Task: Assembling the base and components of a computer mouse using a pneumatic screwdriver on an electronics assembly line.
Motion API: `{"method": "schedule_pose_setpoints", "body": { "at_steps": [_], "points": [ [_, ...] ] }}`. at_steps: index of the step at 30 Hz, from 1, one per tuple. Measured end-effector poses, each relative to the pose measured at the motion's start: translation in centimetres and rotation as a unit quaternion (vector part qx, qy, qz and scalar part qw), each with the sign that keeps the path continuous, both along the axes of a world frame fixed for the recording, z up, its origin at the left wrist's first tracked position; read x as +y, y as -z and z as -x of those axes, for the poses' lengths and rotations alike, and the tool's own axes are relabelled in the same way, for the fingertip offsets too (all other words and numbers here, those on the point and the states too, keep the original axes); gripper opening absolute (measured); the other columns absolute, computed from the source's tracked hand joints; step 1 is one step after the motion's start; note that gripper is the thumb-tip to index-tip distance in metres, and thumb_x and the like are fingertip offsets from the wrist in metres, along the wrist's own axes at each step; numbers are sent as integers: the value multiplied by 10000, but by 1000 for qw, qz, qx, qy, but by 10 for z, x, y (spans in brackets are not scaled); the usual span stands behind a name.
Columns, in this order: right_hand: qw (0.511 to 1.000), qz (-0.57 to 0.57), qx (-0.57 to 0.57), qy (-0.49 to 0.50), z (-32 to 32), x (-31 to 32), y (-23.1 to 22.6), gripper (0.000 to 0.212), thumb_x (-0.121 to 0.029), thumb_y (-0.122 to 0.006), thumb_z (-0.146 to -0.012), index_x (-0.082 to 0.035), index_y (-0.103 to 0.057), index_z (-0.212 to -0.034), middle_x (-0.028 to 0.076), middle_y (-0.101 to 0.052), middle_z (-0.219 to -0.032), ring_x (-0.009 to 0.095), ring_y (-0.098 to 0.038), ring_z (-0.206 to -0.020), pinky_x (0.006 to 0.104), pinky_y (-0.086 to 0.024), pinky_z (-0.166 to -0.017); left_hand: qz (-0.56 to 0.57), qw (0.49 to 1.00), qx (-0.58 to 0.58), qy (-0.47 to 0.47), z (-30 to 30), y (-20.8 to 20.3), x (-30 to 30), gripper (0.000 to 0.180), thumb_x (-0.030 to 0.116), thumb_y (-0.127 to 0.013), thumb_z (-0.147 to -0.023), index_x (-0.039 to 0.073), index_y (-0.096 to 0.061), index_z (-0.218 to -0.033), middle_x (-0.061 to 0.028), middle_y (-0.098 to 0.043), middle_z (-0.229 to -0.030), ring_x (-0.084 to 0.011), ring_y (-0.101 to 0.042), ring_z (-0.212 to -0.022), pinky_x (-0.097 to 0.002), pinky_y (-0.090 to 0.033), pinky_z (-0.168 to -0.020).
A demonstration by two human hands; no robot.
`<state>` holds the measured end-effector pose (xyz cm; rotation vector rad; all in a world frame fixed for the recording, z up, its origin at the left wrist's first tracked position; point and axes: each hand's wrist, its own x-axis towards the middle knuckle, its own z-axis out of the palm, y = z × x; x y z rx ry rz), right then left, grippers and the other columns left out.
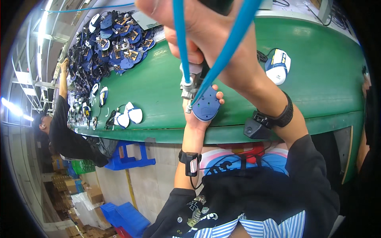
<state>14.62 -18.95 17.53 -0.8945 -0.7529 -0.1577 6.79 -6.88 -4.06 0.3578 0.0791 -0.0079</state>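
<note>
Over the green table (313,75), our left hand (194,120) cradles the blue oval shell (207,106) on its palm, fingertips (220,95) at the right edge; our right hand (211,36) grips a metal-nosed tool (195,70) beside it.

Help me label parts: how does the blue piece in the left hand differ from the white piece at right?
The blue piece is held in the left hand; the white piece lies on the green surface. The blue piece shows a blue face with small openings; the white piece looks mostly white with a blue section. Both look rounded.
</note>
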Motion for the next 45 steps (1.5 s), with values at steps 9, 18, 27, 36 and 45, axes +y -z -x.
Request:
{"method": "schedule_pose_setpoints", "body": {
  "at_steps": [9,18,27,36,45],
  "points": [
    [967,-91,-23,-238,-23,23,29,178,-198,-725,-938,-31,-676,-903,-41,-616,-744,41,-515,-685,237,-414,-616,36,997,-58,40,4,25,11,588,471,-344,-997,60,-512,-1383,-187,-556,-1338,-389,-543,-1185,-543,-464,-979],
    [978,-42,-14,-203,-23,18,22,158,-177,-736,-918,-31,-676,-922,-28,-619,-735,46,-538,-650,229,-412,-566,-17,999,34,-22,0,1,-1,609,556,-453,-984,45,-563,-1297,-179,-628,-1176,-380,-624,-987,-487,-534,-827],
    [970,7,27,-243,-19,15,21,147,-155,-729,-910,-45,-661,-842,-50,-583,-697,39,-501,-629,245,-389,-552,72,982,-149,86,1,34,21,618,434,-191,-1016,90,-449,-1461,-187,-478,-1469,-429,-465,-1334,-623,-399,-1074],
    [978,-78,-26,-191,-20,42,36,183,-161,-722,-913,-49,-632,-801,-54,-558,-666,39,-476,-617,259,-386,-561,20,999,21,43,7,10,7,575,486,-443,-1011,19,-534,-1335,-202,-609,-1236,-368,-625,-1061,-478,-542,-904],
    [951,6,51,-306,-12,26,24,163,-169,-708,-924,-43,-643,-843,-42,-580,-679,37,-496,-633,255,-396,-561,106,970,-148,159,6,39,26,629,467,-202,-1047,64,-398,-1489,-183,-461,-1490,-405,-453,-1356,-591,-393,-1101]
  ]
}}
